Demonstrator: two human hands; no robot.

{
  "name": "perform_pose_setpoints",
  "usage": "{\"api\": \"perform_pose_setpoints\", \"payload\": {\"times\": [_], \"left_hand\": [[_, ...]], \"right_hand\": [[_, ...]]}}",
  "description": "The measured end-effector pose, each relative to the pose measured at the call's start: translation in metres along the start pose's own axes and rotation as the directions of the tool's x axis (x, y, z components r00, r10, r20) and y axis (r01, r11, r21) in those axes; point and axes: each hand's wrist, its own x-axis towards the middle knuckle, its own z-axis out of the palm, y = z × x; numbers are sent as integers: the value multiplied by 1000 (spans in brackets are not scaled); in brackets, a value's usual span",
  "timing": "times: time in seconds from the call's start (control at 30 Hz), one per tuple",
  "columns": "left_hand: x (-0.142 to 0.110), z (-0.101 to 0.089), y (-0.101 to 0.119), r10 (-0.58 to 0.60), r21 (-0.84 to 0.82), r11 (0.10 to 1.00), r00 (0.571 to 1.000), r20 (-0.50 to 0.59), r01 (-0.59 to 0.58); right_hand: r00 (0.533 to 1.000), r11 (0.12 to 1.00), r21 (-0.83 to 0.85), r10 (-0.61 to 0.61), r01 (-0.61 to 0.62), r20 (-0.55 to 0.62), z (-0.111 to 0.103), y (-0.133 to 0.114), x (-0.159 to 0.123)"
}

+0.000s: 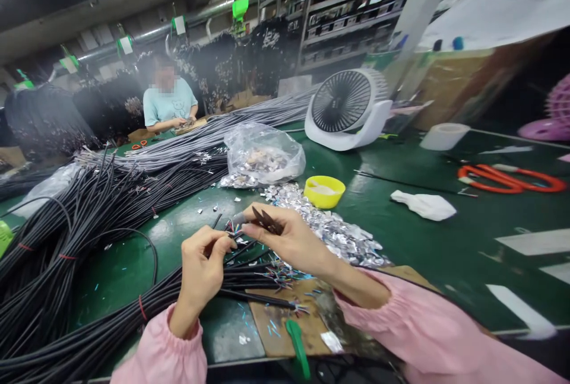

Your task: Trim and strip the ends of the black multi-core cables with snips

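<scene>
While the left hand [202, 259] pinches one cable end [234, 230] above the tabletop [436, 253], right hand [294, 240] at its coloured wires, gripping one dark tool [268, 222] (two-tipped), one yellow bowl [324, 195], one white fan [341, 102] beyond.

Plain pale-pink fabric sleeves [427, 324] show behind the hands [202, 259]. Left of the hands, long round cables [102, 200] are black, with thin red ties [142, 307]. Beyond the hands, foil scraps [342, 235] gleam silver beside a shallow yellow plastic cup [324, 200]; farther, a round plastic fan [341, 102] is white with black radial ribbing. The surface [449, 259] is dark green.
</scene>
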Motion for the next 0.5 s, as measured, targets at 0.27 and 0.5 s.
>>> {"api": "perform_pose_setpoints", "payload": {"times": [0.27, 0.5], "left_hand": [[-1, 0, 3, 21, 29, 999, 999, 50, -23], [-1, 3, 4, 27, 40, 999, 999, 29, -28]], "right_hand": [[999, 997, 68, 38, -38, 5, 0, 4, -3], [984, 964, 212, 173, -159, -47, 0, 6, -5]]}}
